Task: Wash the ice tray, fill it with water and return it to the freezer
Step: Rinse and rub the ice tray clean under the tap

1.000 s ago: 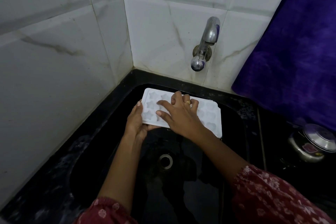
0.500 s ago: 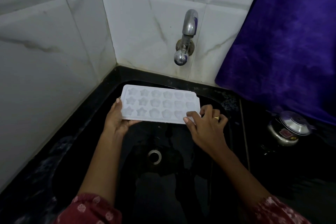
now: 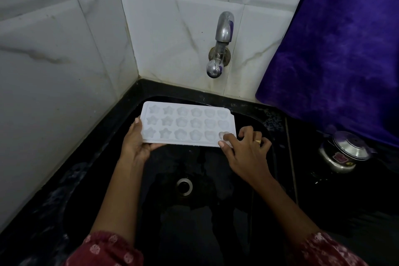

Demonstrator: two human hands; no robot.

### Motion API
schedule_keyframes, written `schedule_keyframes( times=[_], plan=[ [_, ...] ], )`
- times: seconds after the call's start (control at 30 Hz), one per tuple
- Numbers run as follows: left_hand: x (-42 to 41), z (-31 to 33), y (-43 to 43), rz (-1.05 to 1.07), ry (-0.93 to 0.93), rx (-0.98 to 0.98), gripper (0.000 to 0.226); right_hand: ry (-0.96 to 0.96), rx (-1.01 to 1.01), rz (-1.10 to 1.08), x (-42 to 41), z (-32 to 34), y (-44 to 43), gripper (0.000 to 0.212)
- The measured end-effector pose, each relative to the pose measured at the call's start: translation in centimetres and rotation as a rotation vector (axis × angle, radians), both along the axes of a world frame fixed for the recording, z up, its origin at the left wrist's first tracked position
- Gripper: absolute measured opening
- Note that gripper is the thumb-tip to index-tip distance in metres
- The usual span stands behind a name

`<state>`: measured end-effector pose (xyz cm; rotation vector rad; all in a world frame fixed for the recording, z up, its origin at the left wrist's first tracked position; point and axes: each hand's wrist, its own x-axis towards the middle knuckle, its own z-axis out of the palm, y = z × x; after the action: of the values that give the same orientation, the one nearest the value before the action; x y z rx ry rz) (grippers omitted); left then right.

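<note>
Sink (image 3: 248,106): ice tray (image 3: 187,124) held level over far half, 18 moulds up. Left end gripped by left hand (image 3: 136,144), near right corner pinched by right hand (image 3: 244,151). Tap (image 3: 218,49): no stream seen. Judged early: filling, freezer return left.

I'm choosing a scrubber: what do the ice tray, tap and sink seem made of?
The ice tray: matte white plastic or silicone, judging by its moulded star and flower cells; I cannot tell which. The tap: metal with a polished chrome-like finish, showing bright highlights. The sink: glossy black, perhaps granite or composite; its speckled rim suggests stone.
</note>
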<state>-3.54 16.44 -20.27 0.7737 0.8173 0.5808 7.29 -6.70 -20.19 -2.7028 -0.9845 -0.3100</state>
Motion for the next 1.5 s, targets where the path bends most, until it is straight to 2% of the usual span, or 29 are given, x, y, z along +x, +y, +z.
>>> schedule_keyframes(
  times=[0.5,0.63,0.73,0.93,1.5],
  plan=[
    [0.1,0.3,-0.5,-0.003,-0.004,0.006,0.028,0.011,0.059,0.028,0.1,0.0,-0.2,0.028],
    [0.1,0.4,-0.6,0.003,-0.008,-0.006,0.024,-0.032,0.072,0.058,-0.8,0.6,0.7,0.037],
    [0.2,0.5,-0.6,-0.006,-0.005,-0.003,0.023,-0.019,0.039,0.113,-1.3,0.8,1.3,0.031],
    [0.3,0.6,-0.5,-0.019,0.005,0.019,0.024,0.027,-0.014,0.147,-0.9,0.8,2.1,0.033],
    [0.6,0.8,-0.5,-0.006,-0.014,0.009,0.025,0.059,-0.002,0.133,-0.8,0.8,1.9,0.031]
  ],
)
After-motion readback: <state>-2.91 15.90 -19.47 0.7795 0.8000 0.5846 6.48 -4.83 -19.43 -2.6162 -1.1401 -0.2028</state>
